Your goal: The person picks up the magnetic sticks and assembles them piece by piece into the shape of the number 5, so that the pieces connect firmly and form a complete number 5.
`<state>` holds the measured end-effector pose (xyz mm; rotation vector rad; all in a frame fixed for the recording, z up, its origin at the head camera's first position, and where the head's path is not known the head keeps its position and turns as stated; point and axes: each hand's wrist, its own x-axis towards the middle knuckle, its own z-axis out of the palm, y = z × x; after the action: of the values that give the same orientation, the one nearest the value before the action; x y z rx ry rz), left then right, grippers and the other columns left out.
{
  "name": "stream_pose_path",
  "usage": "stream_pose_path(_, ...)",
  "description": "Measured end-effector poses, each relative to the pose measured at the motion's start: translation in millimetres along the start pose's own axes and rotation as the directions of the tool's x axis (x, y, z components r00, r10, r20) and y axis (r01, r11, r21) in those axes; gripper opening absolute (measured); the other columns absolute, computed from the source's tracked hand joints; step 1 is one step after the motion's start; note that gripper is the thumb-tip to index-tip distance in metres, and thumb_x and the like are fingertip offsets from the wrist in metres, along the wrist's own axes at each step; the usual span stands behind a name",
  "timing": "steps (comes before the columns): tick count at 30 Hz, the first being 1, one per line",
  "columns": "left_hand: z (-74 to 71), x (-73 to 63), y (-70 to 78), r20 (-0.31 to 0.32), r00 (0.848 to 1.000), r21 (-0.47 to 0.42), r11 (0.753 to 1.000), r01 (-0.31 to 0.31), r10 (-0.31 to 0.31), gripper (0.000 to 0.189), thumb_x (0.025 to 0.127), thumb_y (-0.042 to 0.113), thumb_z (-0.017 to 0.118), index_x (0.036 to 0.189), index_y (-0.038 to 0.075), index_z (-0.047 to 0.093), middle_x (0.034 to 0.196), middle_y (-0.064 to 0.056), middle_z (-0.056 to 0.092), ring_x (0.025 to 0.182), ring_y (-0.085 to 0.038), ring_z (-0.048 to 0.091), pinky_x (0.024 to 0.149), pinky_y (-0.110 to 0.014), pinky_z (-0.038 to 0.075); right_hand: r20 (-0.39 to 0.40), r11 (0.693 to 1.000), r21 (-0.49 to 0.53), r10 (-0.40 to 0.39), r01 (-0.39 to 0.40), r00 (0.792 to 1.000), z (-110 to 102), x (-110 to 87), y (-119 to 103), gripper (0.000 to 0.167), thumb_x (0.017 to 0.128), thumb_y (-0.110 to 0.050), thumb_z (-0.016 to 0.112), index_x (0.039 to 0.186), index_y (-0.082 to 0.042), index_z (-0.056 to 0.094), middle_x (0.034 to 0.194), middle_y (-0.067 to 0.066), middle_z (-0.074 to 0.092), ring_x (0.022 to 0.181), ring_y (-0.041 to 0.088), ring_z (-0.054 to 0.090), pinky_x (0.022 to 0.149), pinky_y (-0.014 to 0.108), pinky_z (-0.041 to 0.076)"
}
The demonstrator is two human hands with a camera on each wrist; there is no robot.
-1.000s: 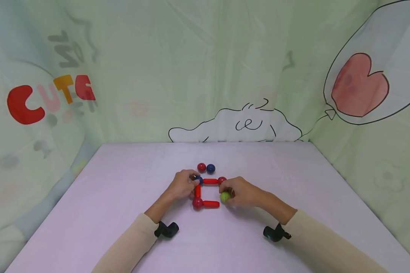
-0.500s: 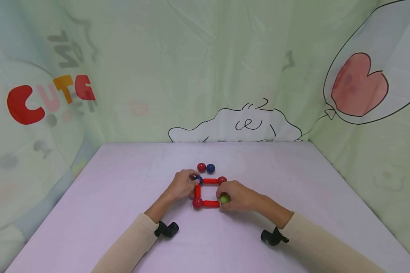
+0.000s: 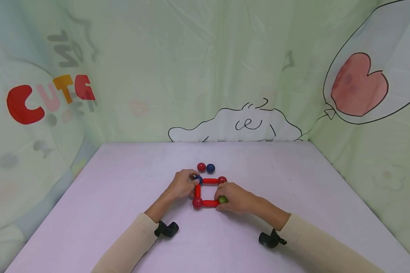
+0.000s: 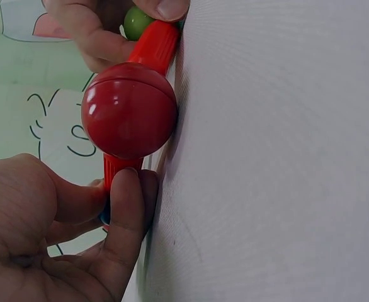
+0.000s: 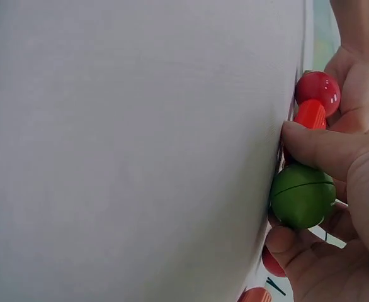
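Observation:
On the table, magnetic red rods and balls form a square. My left hand (image 3: 183, 184) pinches the blue ball (image 3: 199, 179) at its far left corner. My right hand (image 3: 237, 198) grips a green ball (image 5: 303, 196) at the right end of the near rod (image 3: 210, 203); in the head view the two meet. A large red ball (image 4: 129, 110) makes the near left corner, joined to the left rod (image 3: 197, 190). Another red ball (image 3: 222, 179) tops the far right corner, at the end of the far rod (image 3: 210, 181), just beyond my right hand's fingers.
A loose red ball (image 3: 201, 167) and a loose blue ball (image 3: 210, 168) lie side by side just beyond the square. The table (image 3: 140, 159) has a pale cloth and is walled by printed curtains (image 3: 140, 76) at the back and sides.
My right hand has brought the green ball left and slightly nearer, from beside the gap to the near rod's end. My left hand has stayed still on the blue ball.

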<state>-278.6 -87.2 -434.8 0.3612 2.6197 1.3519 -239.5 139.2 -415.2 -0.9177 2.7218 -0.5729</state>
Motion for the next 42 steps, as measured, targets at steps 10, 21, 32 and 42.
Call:
stream_pose_path(10,0.4,1.0,0.3,-0.005,1.000,0.007,1.000,0.005,-0.005,0.034,0.100,0.010,0.064,0.134,0.005,0.063,0.115,-0.015,0.062,0.057,-0.019,0.066,0.061,-0.027,0.058,-0.067,0.997,0.067,0.037,-0.032,0.997,2.2,-3.3,0.1,0.026,0.083,-0.020,0.084,0.105,-0.015,0.072,0.097,-0.007,0.061,0.092,0.013,0.054,0.075,0.025,0.053)
stream_pose_path(21,-0.3,3.3,-2.6,-0.010,1.000,-0.009,1.000,0.002,-0.003,0.031,0.100,0.010,0.063,0.131,0.003,0.063,0.112,-0.016,0.062,0.057,-0.020,0.065,0.058,-0.027,0.057,-0.095,0.996,0.088,0.035,-0.027,0.995,3.4,-3.4,0.6,0.024,0.084,-0.020,0.084,0.103,-0.013,0.071,0.093,-0.006,0.060,0.089,0.013,0.053,0.072,0.023,0.050)
stream_pose_path(32,-1.2,13.5,2.0,-0.006,1.000,0.047,0.999,0.010,-0.010,0.030,0.100,0.011,0.064,0.129,0.003,0.063,0.107,-0.015,0.060,0.056,-0.020,0.064,0.057,-0.027,0.055,-0.113,0.995,0.098,0.046,-0.035,0.993,1.8,-3.7,2.0,0.027,0.083,-0.023,0.085,0.104,-0.012,0.071,0.091,-0.006,0.059,0.088,0.013,0.053,0.070,0.024,0.049)
stream_pose_path(42,0.7,16.2,4.1,-0.020,1.000,0.076,0.997,0.024,-0.022,0.034,0.100,0.013,0.064,0.133,0.003,0.061,0.111,-0.016,0.062,0.057,-0.019,0.064,0.058,-0.026,0.055,-0.154,0.985,0.150,0.106,-0.082,0.982,-7.6,-9.0,5.3,0.035,0.083,-0.025,0.085,0.111,-0.011,0.069,0.099,-0.004,0.062,0.091,0.015,0.056,0.071,0.024,0.053)
